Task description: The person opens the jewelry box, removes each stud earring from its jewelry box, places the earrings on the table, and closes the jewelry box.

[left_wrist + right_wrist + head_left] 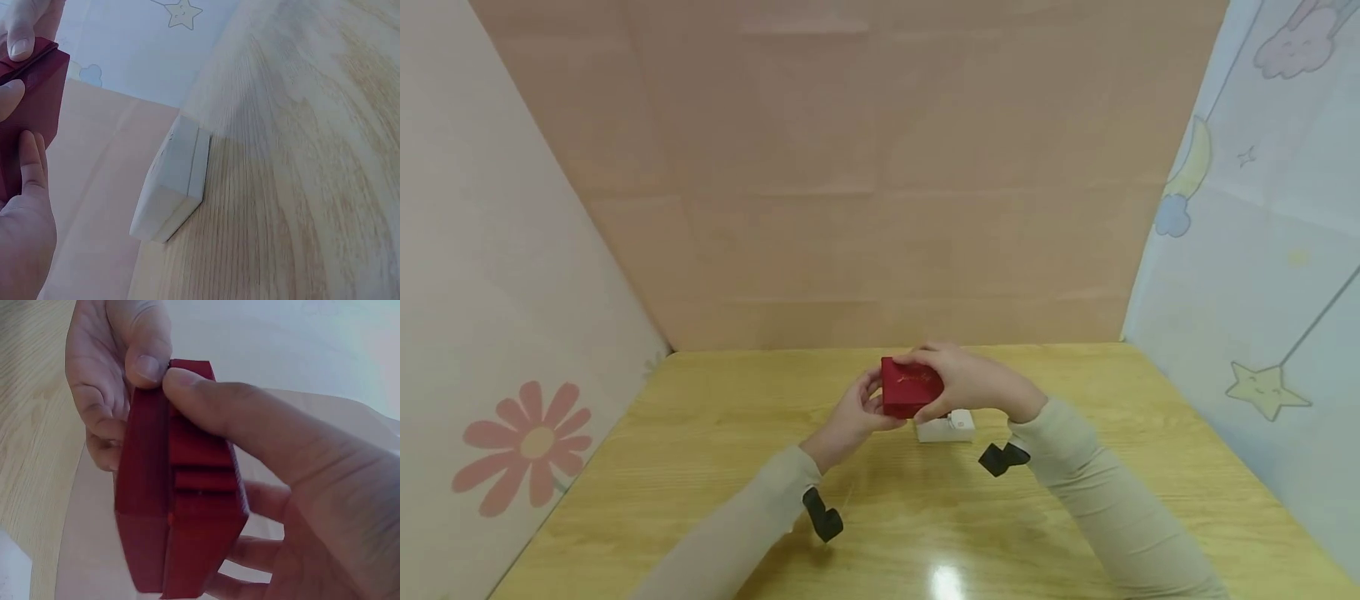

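Both hands hold a small dark red gift box [910, 390] above the table, its face with gold lettering visible in the head view. My left hand [848, 417] grips the box's left side, thumb on the near edge and fingers behind and below. From the right, my right hand [973, 382] spans the box between thumb and fingers. In the right wrist view a seam runs between the two halves of the red box [187, 506], and both thumbs press close to that seam. A bow-like fold shows on one half.
A white box [945, 427] with a lid seam lies on the wooden table [700, 467] just below and behind the hands. Pale printed panels [1247, 275] stand left and right, and a pinkish-tan backdrop [865, 208] closes the far side. Dark wrist mounts [823, 517] hang from the sleeves.
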The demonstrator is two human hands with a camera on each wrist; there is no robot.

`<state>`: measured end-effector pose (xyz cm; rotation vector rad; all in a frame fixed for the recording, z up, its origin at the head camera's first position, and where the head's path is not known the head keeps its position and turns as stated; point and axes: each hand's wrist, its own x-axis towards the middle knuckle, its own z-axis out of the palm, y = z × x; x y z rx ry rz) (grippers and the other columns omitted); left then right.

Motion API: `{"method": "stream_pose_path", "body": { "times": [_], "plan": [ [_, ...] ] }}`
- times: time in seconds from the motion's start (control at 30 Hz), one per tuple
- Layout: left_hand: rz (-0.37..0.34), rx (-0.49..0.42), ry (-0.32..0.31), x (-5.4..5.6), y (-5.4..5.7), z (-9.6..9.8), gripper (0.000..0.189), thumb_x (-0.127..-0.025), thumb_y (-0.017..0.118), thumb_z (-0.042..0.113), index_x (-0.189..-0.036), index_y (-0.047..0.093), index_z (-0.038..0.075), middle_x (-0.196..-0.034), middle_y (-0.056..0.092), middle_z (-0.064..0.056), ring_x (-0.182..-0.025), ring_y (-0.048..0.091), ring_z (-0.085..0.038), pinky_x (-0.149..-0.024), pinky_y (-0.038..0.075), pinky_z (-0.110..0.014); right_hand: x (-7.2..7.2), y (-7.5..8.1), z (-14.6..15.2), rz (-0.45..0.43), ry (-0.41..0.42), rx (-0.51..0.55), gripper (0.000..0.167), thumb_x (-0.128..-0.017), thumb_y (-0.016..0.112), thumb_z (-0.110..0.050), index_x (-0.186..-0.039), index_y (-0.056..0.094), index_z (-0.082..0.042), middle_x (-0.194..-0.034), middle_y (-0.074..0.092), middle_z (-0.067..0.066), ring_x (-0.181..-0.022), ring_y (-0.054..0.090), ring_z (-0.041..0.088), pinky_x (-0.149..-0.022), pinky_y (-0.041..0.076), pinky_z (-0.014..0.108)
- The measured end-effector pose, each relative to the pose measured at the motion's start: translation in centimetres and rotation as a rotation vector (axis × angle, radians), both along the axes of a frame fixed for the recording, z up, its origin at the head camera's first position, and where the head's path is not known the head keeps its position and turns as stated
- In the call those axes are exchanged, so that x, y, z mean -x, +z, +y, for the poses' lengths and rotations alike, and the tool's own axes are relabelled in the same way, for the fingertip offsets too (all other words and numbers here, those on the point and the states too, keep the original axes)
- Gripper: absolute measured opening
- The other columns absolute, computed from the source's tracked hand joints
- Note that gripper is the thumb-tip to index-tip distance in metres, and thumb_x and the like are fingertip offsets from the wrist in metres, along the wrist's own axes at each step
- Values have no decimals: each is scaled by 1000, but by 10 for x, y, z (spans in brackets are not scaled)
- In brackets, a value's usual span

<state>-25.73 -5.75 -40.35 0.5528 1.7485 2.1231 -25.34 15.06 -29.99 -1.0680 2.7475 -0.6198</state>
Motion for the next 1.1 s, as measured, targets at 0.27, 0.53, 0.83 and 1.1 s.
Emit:
{"method": "stream_pose_path", "body": {
  "times": [0.27,0.53,0.83,1.1],
  "plan": [
    [-8,20,-40,-2,-9,0,77,-85,66,-8,-147,25,10,-150,35,-13,-129,49,-29,-95,50,-37,-2,-3,-10,2,55,-104,70,-72,86,-30,-136,56,-31,-130,48,9,-111,49,27,-86,50,41],
    [-28,-2,-89,-1,-9,3,76,-85,64,-12,-146,24,10,-151,32,-14,-126,52,-25,-91,52,-33,1,6,-18,-20,60,-183,60,-69,88,-26,-124,65,-29,-115,51,6,-101,52,23,-80,52,39],
    [-30,-10,-97,2,-12,4,76,-84,66,-10,-145,28,12,-152,33,-9,-131,48,-26,-94,51,-34,2,7,-15,-37,33,-145,58,-70,87,-27,-123,64,-25,-113,52,4,-99,55,21,-78,53,35],
    [-24,-3,-62,0,-11,4,78,-82,72,-3,-145,30,15,-153,34,-6,-132,47,-26,-98,48,-34,3,4,-8,-32,49,-45,53,-73,85,-28,-122,64,-27,-117,51,5,-100,55,21,-79,52,33]
  ]
}}
